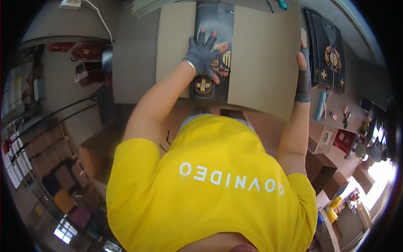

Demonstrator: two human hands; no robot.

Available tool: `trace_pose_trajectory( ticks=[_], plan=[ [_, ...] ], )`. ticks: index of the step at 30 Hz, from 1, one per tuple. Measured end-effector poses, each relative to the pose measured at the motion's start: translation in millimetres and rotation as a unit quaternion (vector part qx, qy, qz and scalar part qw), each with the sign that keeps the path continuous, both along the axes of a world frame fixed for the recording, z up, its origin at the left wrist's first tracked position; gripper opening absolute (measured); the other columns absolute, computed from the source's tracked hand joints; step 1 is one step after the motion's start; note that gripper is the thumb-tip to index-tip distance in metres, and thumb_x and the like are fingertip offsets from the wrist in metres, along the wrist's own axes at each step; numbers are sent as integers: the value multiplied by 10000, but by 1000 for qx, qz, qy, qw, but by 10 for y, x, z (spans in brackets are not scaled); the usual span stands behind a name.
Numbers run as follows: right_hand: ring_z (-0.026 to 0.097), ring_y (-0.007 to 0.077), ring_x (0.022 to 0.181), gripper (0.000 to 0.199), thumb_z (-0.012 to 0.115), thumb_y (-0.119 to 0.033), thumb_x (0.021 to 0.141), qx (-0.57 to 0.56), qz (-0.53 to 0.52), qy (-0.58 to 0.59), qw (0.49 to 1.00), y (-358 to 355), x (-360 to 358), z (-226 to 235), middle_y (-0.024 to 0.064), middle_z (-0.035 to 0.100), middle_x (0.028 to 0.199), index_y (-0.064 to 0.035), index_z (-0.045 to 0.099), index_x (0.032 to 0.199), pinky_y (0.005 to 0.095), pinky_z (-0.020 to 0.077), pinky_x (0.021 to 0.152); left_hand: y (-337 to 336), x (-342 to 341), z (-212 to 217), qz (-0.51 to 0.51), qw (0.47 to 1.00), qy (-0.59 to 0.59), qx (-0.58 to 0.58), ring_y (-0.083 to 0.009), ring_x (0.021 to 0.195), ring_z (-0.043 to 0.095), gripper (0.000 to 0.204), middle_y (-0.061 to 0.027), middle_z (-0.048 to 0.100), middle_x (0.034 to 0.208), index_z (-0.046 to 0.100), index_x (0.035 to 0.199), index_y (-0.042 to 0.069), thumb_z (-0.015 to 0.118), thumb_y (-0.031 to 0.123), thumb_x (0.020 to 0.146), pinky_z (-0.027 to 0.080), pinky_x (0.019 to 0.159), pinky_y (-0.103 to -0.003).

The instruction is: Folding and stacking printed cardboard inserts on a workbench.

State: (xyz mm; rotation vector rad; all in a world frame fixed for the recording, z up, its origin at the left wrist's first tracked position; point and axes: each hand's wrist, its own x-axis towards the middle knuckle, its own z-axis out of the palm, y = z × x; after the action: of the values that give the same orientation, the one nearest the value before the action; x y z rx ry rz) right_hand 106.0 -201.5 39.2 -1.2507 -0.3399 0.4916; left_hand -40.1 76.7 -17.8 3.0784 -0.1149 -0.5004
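Note:
A wide beige cardboard sheet lies in front of me, with a black printed strip running down its middle. The strip carries orange and gold artwork. My left hand, in a grey fingerless glove, rests flat on the strip with its fingers spread. At the sheet's right edge is my right hand, gloved the same way. It is seen side-on, with the thumb against the edge, and appears to grip it; its other fingers are partly hidden.
Right of the sheet lies a stack of black printed cardboard pieces. Nearer are scissors and a blue-white box. Pale strips and a teal tool lie at the far side. A white cable hangs at left.

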Motion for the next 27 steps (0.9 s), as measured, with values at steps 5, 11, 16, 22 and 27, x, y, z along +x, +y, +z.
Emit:
trace_pose_trajectory(
  ticks=[5, 11, 16, 22, 27],
  plan=[
    [393, 235, 1350, 859, 694, -372, 881, -107, -20, -103, 989, -34, 41, -246, 142, 382, 1486, -4, 248, 1516, 352, 337, 1100, -10, 7, -29, 11, 1000, 4, 17, -510, 1466, -11, 1376, -185, 70, 1635, 179, 1556, 377, 767, 816, 393, 169, 1063, -681],
    [377, 244, 1362, 886, 706, -347, 879, -140, -35, -104, 984, -11, -56, -277, 157, 354, 1508, 15, 218, 1525, 339, 319, 1114, -33, -9, -24, 12, 999, 31, 38, -501, 1469, -7, 1376, -178, 64, 1637, 178, 1557, 376, 769, 811, 393, 182, 1057, -684],
    [387, 249, 1352, 904, 714, -352, 873, -160, -31, -107, 981, -130, 102, -422, 154, 357, 1506, 18, 210, 1525, 333, 328, 1105, -41, 13, -20, 5, 999, 32, 35, -502, 1469, -5, 1365, -177, 62, 1636, 187, 1555, 372, 779, 797, 401, 188, 1062, -678],
    [368, 249, 1368, 924, 660, -520, 882, -121, -28, -125, 984, -94, 91, -417, 161, 369, 1497, 18, 249, 1511, 343, 311, 1116, 4, -24, -61, 10, 1000, 14, 13, -505, 1467, 1, 1354, -184, 63, 1634, 207, 1550, 368, 794, 776, 400, 174, 1073, -680],
    [345, 302, 1389, 861, 577, -608, 889, -76, 14, -189, 979, 41, 155, -642, 176, 359, 1511, -34, 328, 1480, 418, 267, 1152, -21, -19, 12, 19, 999, 40, 15, -507, 1467, 6, 1369, -196, 87, 1628, 209, 1551, 363, 798, 771, 385, 162, 1063, -704]
  ],
)
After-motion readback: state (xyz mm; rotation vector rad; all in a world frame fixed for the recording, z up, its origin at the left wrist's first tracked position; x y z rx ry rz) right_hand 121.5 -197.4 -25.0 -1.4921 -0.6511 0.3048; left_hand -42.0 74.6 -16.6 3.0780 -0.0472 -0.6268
